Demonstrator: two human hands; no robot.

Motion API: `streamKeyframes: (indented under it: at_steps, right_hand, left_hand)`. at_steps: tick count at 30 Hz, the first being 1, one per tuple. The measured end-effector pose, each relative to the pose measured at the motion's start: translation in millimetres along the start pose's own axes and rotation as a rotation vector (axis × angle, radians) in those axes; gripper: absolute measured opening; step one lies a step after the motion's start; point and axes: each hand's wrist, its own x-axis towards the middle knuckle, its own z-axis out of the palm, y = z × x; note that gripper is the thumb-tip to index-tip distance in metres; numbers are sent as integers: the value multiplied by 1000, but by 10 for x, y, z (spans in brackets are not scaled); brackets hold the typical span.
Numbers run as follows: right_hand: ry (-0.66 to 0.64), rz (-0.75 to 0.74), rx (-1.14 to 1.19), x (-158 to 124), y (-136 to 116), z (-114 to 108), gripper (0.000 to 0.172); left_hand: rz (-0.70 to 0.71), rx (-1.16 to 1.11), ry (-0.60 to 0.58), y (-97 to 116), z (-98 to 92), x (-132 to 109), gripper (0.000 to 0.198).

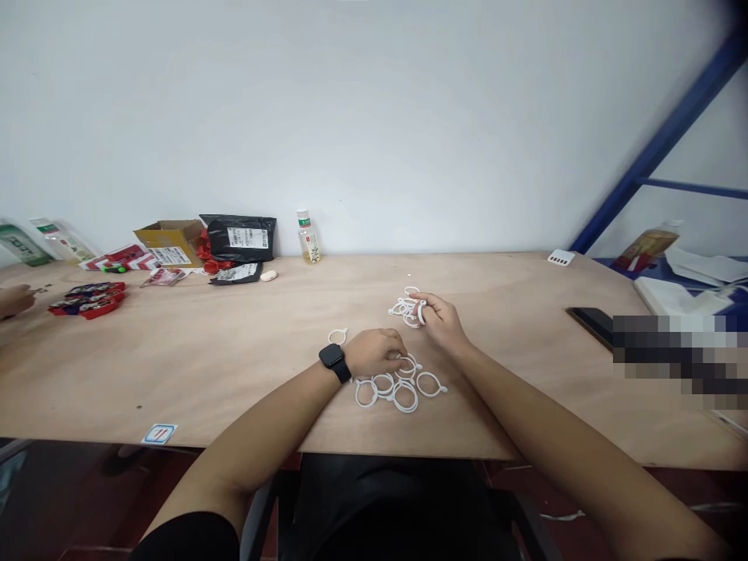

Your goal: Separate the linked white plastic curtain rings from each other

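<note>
White curtain rings, each with a small eyelet, lie in two loose groups on the wooden table. My right hand point(442, 318) is closed in a pinch around a white curtain ring point(421, 313) beside the far group point(403, 308). My left hand point(374, 352), with a black watch point(332, 357) on its wrist, reaches over the near group point(405, 397). Its curled fingers close on the edge of another curtain ring point(411, 364); the fingertips are partly hidden. A single ring point(337, 336) lies just left of this hand.
Along the wall stand a drink bottle point(308, 238), a black parcel point(242, 238) and an open cardboard box point(171, 241). Red packets point(87, 300) lie at left, near another person's hand point(16, 300). A phone point(593, 327) lies at right, and a numbered card point(159, 434) at the front edge.
</note>
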Motion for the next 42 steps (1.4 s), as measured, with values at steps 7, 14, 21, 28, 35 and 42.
streamKeyframes:
  at_steps: [7, 14, 21, 28, 35, 42]
  right_hand:
    - [-61, -34, -31, -1, 25, 8, 41]
    - [-119, -13, 47, 0, 73, 42, 36]
    - [-21, -26, -10, -10, 9, 16, 26]
    - [40, -51, -114, -17, -29, -30, 26]
    - [52, -58, -94, -4, -21, -26, 28]
    - [-63, -76, -51, 14, -10, 15, 31]
  left_hand:
    - [-123, 86, 38, -42, -24, 6, 12]
    - [-161, 114, 70, -81, -23, 8, 10]
    - [-216, 154, 81, -138, 20, 7, 28]
    - [-210, 139, 171, -115, -31, 25, 20]
    - [-310, 39, 264, -66, -79, 25, 18]
    - [-271, -7, 284, -97, -66, 21, 14]
